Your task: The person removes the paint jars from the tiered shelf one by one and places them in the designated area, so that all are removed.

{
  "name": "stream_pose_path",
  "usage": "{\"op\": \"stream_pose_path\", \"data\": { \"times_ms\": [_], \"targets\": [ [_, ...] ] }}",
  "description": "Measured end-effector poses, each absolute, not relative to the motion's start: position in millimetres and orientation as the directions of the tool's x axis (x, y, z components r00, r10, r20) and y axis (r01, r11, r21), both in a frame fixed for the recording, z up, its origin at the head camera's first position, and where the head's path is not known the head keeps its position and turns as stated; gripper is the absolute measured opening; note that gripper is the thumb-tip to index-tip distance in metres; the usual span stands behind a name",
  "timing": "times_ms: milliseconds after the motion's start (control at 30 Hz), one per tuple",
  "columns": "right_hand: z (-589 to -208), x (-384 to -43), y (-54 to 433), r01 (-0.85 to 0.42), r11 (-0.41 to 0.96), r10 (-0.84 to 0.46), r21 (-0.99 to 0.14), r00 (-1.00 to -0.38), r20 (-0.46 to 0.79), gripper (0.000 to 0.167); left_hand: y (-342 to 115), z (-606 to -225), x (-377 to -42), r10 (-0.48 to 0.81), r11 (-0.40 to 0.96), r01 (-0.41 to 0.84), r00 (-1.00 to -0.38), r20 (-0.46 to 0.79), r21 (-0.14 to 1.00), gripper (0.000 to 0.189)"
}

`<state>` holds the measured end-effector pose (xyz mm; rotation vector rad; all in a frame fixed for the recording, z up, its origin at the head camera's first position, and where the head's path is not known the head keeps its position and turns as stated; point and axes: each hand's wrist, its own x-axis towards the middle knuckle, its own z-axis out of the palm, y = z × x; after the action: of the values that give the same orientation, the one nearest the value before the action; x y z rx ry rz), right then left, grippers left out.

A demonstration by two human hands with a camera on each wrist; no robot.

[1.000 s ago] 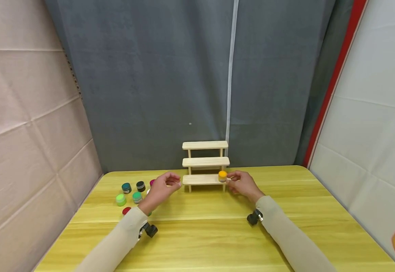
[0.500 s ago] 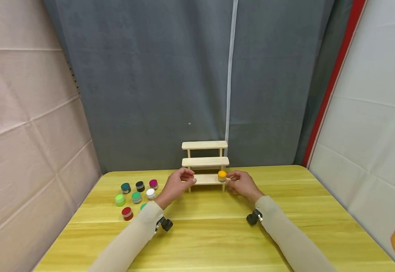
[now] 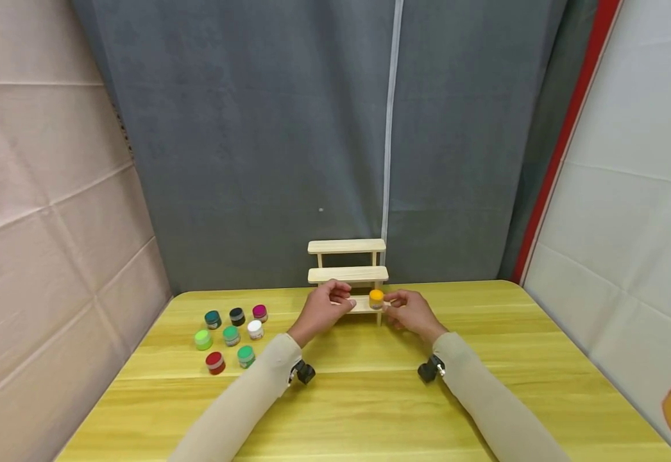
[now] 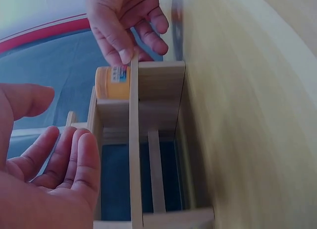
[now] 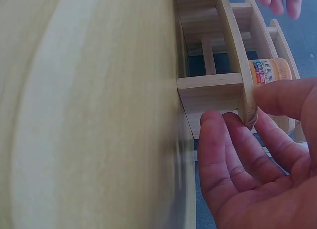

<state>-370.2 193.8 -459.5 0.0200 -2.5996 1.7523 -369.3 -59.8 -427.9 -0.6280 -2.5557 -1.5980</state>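
A small wooden three-step display shelf (image 3: 348, 274) stands at the back of the table. On the right end of its lowest step sits a paint jar (image 3: 376, 299) with a yellow-orange lid. My right hand (image 3: 413, 316) holds the right end of that step, thumb on top beside the jar (image 5: 270, 71) and fingers curled beneath the board. My left hand (image 3: 322, 311) hovers in front of the step's left part, its fingers loosely bent with nothing between them. In the left wrist view, the left hand (image 4: 52, 174) is apart from the jar (image 4: 113, 83).
On the table (image 3: 358, 410) at left stand several paint jars, among them a red jar (image 3: 215, 363), a white jar (image 3: 256, 330), a black jar (image 3: 237, 316) and a light green jar (image 3: 203, 339). A grey curtain (image 3: 254, 141) hangs behind the shelf.
My left hand has moved right, from beside the jars to the front of the lowest step, uncovering the white, red and green jars. The right hand and yellow-lidded jar stay put.
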Motion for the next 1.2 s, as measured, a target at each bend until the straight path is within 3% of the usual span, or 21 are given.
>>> {"op": "stream_pose_path", "data": {
  "times_ms": [500,1200],
  "targets": [
    [-465.2,-368.5,195.6,-0.031,0.366,-0.024,-0.930,-0.999,0.024,0.031,-19.8,-435.2,-377.6,0.333,0.371,0.345,-0.916,0.223,0.862,0.044],
    [-460.1,-368.7,194.8,-0.047,0.383,-0.034,-0.923,-0.999,0.036,0.034,0.7,-438.6,-389.3,0.358,0.448,0.389,-0.903,0.237,0.805,0.036]
  ]
}}
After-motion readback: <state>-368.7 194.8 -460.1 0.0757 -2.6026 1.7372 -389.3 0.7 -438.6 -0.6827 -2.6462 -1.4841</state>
